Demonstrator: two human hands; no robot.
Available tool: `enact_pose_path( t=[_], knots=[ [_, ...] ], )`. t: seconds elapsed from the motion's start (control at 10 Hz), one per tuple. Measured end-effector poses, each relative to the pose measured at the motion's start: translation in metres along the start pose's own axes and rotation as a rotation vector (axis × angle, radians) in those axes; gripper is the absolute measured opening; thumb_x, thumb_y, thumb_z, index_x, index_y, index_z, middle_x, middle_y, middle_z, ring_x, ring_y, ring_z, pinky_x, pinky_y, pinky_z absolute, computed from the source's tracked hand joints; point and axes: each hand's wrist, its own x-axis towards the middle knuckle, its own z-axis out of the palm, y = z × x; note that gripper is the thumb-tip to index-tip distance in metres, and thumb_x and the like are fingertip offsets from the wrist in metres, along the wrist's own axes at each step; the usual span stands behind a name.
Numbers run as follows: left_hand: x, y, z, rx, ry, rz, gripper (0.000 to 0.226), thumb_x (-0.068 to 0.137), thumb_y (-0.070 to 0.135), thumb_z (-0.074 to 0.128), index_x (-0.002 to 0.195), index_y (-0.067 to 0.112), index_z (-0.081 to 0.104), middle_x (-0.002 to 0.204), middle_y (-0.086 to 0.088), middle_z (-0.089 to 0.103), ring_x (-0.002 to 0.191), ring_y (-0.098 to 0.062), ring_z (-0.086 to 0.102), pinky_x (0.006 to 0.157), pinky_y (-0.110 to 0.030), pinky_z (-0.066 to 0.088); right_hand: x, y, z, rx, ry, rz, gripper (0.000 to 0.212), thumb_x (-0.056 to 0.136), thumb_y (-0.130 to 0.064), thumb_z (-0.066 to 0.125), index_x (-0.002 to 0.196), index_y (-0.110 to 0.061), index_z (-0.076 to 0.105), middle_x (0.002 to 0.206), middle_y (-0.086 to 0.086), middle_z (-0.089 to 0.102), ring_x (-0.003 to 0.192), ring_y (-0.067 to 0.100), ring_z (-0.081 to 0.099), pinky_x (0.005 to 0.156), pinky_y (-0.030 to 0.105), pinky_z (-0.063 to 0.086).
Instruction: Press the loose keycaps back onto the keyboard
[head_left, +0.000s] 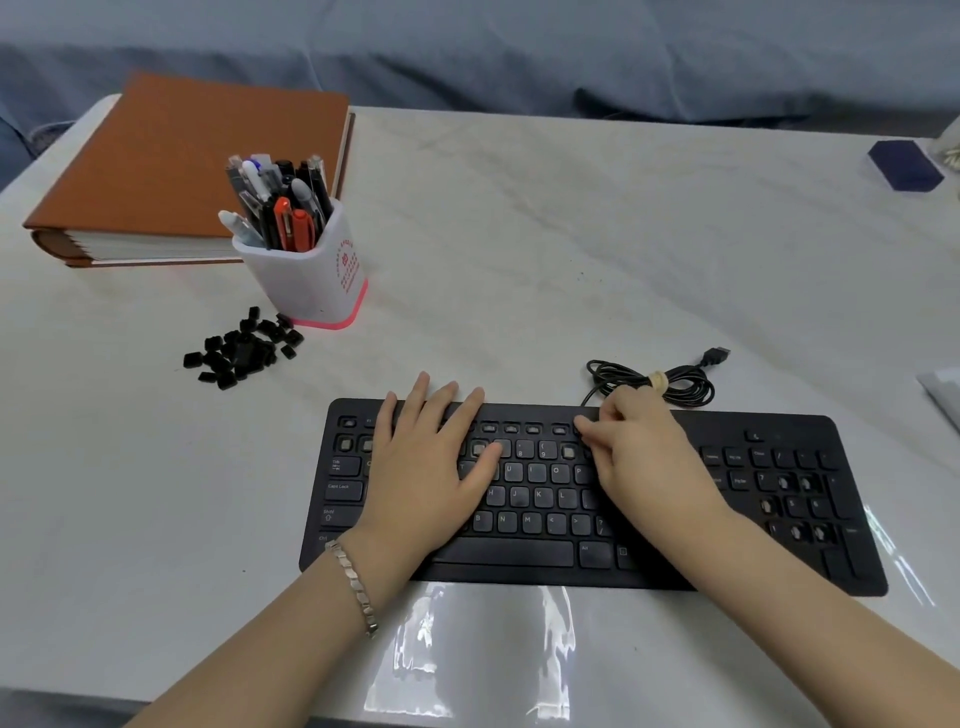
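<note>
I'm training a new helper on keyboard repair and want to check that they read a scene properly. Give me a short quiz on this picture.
1. True or false: the loose keycaps lie in a pile to the right of the keyboard.
2. The left hand is: A) lying flat on the keyboard, B) reaching into the pile, C) holding a pen.
3. Fill in: the coiled ____ lies just beyond the right hand.
Key: 1 false, they lie to its left, by the pen cup. 2 A. 3 cable.
</note>
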Motion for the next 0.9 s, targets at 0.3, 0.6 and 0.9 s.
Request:
enact_pose_path(
  t=[0.3, 0.6, 0.9],
  knots=[
    [0.000, 0.000, 0.000, 0.020, -0.003, -0.005, 0.055, 0.086, 0.050, 0.037, 0.125, 0.019, 0.060, 0.126, -0.006, 0.061, 0.130, -0.033, 0.044, 0.108, -0.042, 0.012, -0.024, 0.005, 0.008, 0.102, 0.119, 0.044, 0.034, 0.084, -0.026, 0.046, 0.103, -0.018, 0.071, 0.075, 0.005, 0.044, 0.073, 0.016, 0.034, 0.057, 0.035, 0.045],
    [0.000, 0.001, -0.002, -0.011, -0.028, -0.012, 0.065, 0.085, 0.056, 0.028, 0.132, 0.021, 0.055, 0.135, -0.005, 0.054, 0.138, -0.028, 0.033, 0.114, -0.043, 0.009, -0.022, 0.006, 0.013, 0.238, 0.133, 0.169, 0.023, 0.081, -0.019, 0.063, 0.102, -0.019, 0.072, 0.072, -0.005, 0.042, 0.070, 0.018, 0.044, 0.066, 0.042, 0.046],
    [0.000, 0.000, -0.001, 0.000, -0.032, -0.012, 0.062, 0.086, 0.055, 0.030, 0.131, 0.020, 0.056, 0.133, -0.005, 0.056, 0.136, -0.030, 0.036, 0.113, -0.041, 0.008, -0.021, 0.004, 0.006, -0.019, 0.124, -0.060, 0.032, 0.085, -0.027, 0.047, 0.096, -0.011, 0.072, 0.066, 0.005, 0.044, 0.059, 0.024, 0.044, 0.048, 0.031, 0.041]
  ],
)
